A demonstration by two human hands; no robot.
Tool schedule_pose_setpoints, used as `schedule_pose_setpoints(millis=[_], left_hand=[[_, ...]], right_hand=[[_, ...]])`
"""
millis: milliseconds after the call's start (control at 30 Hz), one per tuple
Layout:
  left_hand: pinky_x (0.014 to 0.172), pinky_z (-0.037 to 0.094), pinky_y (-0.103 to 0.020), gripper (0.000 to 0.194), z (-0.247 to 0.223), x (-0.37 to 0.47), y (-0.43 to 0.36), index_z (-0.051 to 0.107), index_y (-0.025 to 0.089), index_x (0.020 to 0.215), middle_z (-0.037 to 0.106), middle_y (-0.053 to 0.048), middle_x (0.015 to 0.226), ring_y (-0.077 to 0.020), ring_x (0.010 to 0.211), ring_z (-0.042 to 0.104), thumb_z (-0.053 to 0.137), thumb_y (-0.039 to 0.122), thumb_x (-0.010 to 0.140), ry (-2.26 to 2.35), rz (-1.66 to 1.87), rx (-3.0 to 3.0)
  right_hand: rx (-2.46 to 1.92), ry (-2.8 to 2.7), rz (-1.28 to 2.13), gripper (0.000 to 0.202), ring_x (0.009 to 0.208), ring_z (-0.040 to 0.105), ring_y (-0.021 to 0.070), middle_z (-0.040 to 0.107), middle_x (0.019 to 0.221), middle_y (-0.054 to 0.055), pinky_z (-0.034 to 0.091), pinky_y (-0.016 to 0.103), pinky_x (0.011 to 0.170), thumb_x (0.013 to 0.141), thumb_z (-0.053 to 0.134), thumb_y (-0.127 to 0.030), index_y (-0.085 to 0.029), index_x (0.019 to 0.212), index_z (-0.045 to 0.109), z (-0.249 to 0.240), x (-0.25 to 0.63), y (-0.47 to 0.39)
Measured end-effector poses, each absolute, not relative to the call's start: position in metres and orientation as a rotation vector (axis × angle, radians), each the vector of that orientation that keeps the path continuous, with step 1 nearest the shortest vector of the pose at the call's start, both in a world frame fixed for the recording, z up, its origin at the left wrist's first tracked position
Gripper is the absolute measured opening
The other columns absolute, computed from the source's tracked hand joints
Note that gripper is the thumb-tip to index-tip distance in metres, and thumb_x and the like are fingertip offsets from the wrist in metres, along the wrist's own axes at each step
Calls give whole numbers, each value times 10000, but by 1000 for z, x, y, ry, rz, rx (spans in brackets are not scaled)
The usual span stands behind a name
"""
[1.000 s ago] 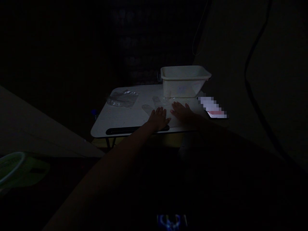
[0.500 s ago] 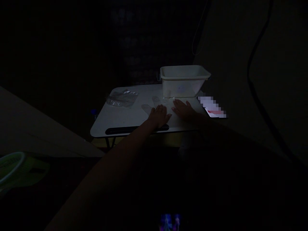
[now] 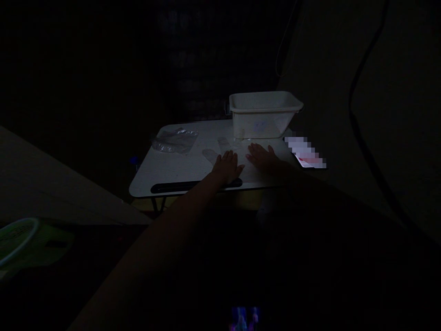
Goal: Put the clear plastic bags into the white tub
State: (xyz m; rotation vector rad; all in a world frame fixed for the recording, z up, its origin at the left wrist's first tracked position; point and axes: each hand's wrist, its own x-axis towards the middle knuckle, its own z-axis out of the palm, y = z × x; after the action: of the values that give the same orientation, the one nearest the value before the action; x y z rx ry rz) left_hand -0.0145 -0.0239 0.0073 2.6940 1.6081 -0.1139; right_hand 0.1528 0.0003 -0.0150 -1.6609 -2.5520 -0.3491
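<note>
On a small white table point(image 3: 172, 170), a thin see-through plastic glove point(image 3: 210, 155) lies flat, its finger parts pointing away from me. My left hand point(image 3: 226, 167) rests palm down on its near part, fingers spread. To the right, my right hand point(image 3: 262, 158) lies flat near the glove's right side, fingers apart and holding nothing. A white plastic basin point(image 3: 258, 125) stands just beyond both hands. Crumpled clear plastic point(image 3: 175, 140) lies at the table's left. The dim light hides the glove's exact outline.
A phone with a lit, blurred screen point(image 3: 305, 152) sits at the table's right edge. Along the near edge runs a black strip point(image 3: 175, 187). A green basket point(image 3: 37, 243) is at the lower left. A dark cable point(image 3: 365, 138) hangs on the right.
</note>
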Motion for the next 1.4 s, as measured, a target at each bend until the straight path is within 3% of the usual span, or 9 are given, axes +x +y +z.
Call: schedule_pose_setpoints(millis=[267,633,1033,1200,1400], left_hand=[[988,173,-406,588,14,-15,-22,205,42,1282,184,-148,1367,-235,1253,138,100,419,844,1590,-14,2673],[990,174,-386,570,7,-18,-16,201,34,1283,171,-153,1370,-232,1253,138,107,393,850,1629,-101,2704],[993,164,-391,588,9,-19,-17,189,29,1288,154,-154,1373,-235,1257,120,110,410,847,1616,-97,2684],[995,158,-386,588,7,-20,-17,190,37,1288,161,-148,1373,-229,1257,123,108,414,845,1627,-96,2676],[985,173,-401,575,10,-20,-18,211,58,1281,202,-143,1364,-229,1252,143,97,414,845,1623,-59,2705]], right_hand=[[-1734,-2432,-313,494,1220,255,241,304,1324,166,206,564,925,854,144,-326,-70,1237,322,-7,153,-2],[-1576,-2547,-262,488,1219,255,231,297,1335,137,245,513,925,852,178,-349,-113,1261,301,-18,134,-1],[-1789,-2446,-232,512,1201,279,279,327,1314,161,235,609,882,845,138,-371,-107,1233,342,-10,158,0],[-1866,-2367,-230,512,1214,262,259,313,1318,171,221,577,916,847,153,-343,-59,1234,330,-4,157,-5],[-1665,-2503,-235,498,1224,247,229,294,1334,146,222,530,937,850,160,-340,-92,1257,302,-8,139,-2]])
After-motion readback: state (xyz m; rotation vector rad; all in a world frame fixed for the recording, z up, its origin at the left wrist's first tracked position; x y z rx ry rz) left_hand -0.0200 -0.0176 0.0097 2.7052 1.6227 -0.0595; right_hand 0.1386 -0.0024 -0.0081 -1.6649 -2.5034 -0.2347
